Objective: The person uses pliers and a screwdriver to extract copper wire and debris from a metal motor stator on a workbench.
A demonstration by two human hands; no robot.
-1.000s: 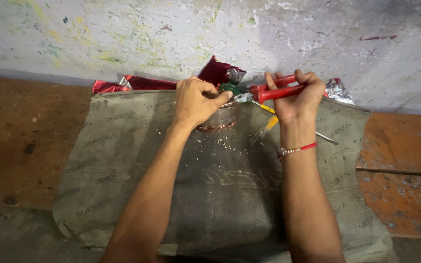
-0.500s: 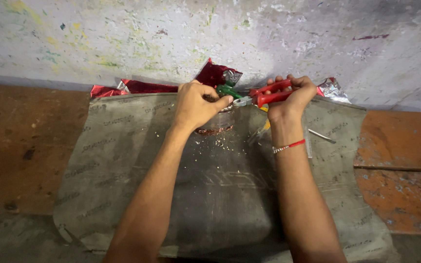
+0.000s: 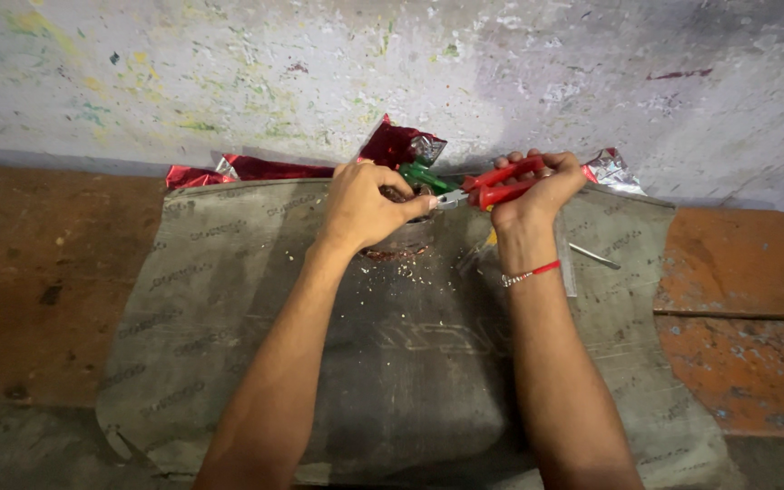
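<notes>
My right hand [image 3: 537, 186] grips red-handled pliers [image 3: 496, 186], whose metal jaws point left toward my left hand. My left hand [image 3: 365, 207] is closed over a small round object [image 3: 403, 240] resting on the grey printed cloth [image 3: 229, 318]; most of that object is hidden under my fingers. A green-handled tool [image 3: 424, 175] lies just behind my left fingers. Small crumbs of debris [image 3: 410, 268] are scattered on the cloth below the object.
Red and silver foil wrappers [image 3: 401, 143] lie at the cloth's far edge against a paint-spattered wall [image 3: 229, 82]. A thin metal rod [image 3: 596, 257] and a clear plastic piece [image 3: 566, 263] rest right of my right wrist. Reddish-brown floor [image 3: 737, 308] surrounds the cloth.
My right hand with the pliers has moved slightly up and away. The left hand has stayed on the round object.
</notes>
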